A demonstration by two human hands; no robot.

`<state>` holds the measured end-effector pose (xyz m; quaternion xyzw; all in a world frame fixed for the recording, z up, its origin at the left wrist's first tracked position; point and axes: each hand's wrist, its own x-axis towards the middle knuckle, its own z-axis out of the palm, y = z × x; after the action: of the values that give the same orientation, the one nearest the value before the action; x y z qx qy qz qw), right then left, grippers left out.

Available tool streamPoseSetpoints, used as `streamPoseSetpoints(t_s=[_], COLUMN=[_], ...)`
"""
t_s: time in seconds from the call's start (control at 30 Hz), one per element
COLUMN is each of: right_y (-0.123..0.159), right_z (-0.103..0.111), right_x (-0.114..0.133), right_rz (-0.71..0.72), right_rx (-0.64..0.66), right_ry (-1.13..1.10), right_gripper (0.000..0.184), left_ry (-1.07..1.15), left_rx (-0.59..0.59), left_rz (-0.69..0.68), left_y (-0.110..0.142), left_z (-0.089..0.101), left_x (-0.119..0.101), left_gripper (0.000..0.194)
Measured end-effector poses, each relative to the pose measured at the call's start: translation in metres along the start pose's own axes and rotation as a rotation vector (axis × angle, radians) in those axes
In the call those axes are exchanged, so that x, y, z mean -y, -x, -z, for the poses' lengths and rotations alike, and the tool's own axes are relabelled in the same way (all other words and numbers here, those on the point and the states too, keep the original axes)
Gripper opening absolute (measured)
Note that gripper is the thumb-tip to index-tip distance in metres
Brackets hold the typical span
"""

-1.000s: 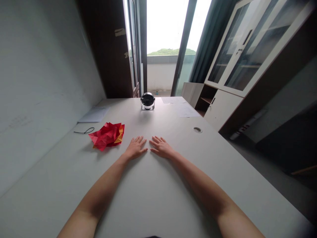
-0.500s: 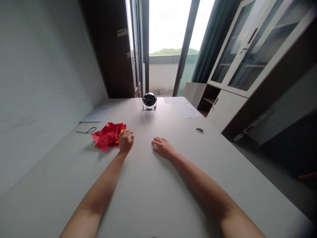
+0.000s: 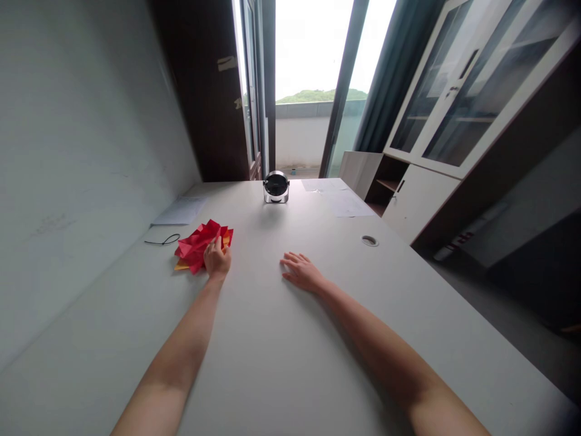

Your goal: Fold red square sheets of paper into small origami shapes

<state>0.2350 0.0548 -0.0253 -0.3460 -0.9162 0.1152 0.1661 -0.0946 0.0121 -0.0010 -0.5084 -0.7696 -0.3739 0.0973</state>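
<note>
My left hand [image 3: 218,257] is closed at the right part of a crumpled pile of red paper [image 3: 196,243], the fingers bent and gripping the sheets. Orange paper [image 3: 181,265] peeks out from under the red at the lower left, and another bit of it shows beyond my fingers. My fingertips are partly hidden by the hand itself. On the white table [image 3: 254,339], to the right of the pile, my right hand [image 3: 303,272] lies palm down with its fingers spread, holding nothing.
A black cable tie loop [image 3: 167,240] and white sheets [image 3: 180,211] lie left. A round silver and black device [image 3: 276,186] stands at the far end. More papers [image 3: 347,203] and a round cable hole [image 3: 370,241] are at the right. A wall borders the left side.
My left hand has moved left onto the red paper and closed on it. The pile has shifted and changed shape, showing more orange at its lower left. My right hand stays put.
</note>
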Motion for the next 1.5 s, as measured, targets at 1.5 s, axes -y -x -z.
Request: streamPoseSetpoints(t_s=[1.5], right_y=[-0.005], right_z=[-0.002], right_x=[0.009], right_rz=[-0.065], right_rx=[-0.076], right_ry=[0.032], right_gripper=[0.064], left_ry=[0.001], left_rx=[0.69], left_rz=[-0.532], left_y=[0.064], left_z=[-0.027], left_x=[-0.06], left_gripper=[0.069])
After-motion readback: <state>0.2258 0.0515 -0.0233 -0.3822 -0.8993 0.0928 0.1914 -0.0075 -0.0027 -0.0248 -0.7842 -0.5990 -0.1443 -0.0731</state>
